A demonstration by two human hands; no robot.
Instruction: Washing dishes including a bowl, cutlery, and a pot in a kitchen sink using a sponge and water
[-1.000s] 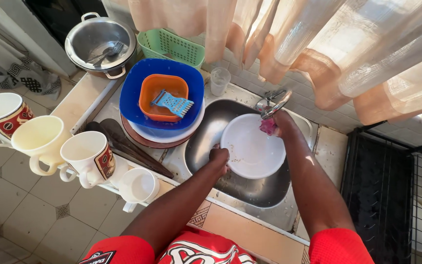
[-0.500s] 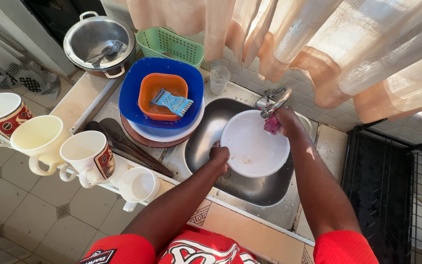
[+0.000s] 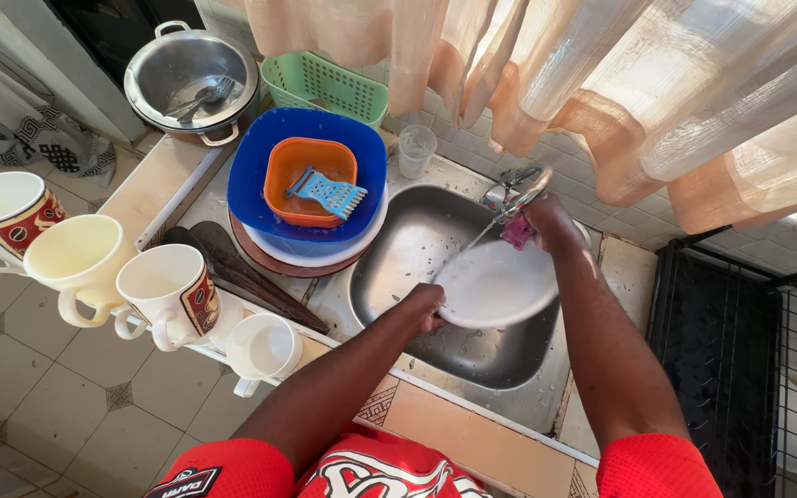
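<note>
While water runs from the tap into the steel sink, I see my left hand gripping the near rim of the white plate, held tilted over the basin. My right hand is closed around a pink sponge at the plate's far edge.

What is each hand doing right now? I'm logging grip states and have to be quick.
Left hand: closed on the rim of the white plate over the sink.
Right hand: holding a pink sponge by the tap.
</note>
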